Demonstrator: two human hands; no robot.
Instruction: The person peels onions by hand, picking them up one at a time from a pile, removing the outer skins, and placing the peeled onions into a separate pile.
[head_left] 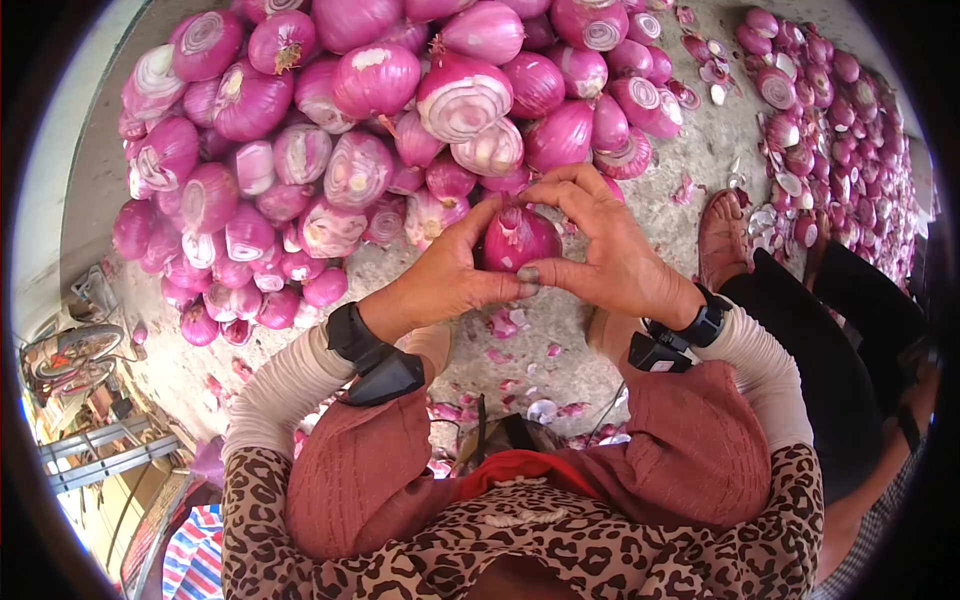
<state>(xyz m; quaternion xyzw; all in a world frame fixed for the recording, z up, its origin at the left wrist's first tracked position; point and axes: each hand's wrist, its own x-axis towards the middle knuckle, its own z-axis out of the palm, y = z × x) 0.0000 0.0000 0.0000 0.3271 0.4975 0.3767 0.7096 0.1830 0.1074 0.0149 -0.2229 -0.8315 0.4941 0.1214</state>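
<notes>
A whole purple-red onion (pixel 520 240) is held up in front of me between both hands. My left hand (pixel 445 265) grips its left side, thumb underneath and fingers bent round the far side. On the right side, my right hand (pixel 605 245) closes on the same onion, its thumb tip meeting the left thumb at the lower edge. Papery skin sticks up at the onion's top. Just beyond the hands rises a large heap of onions (pixel 375 80), many with cut ends showing pale rings. No knife shows in either hand.
A second onion pile (pixel 850 130) spreads along the right. Another person's sandalled foot (pixel 722 235) and dark-trousered leg (pixel 800 310) are close on my right. Onion peelings (pixel 505 322) litter the concrete floor (pixel 400 330). At the far left lies a bicycle (pixel 75 355) near a metal ladder (pixel 105 455).
</notes>
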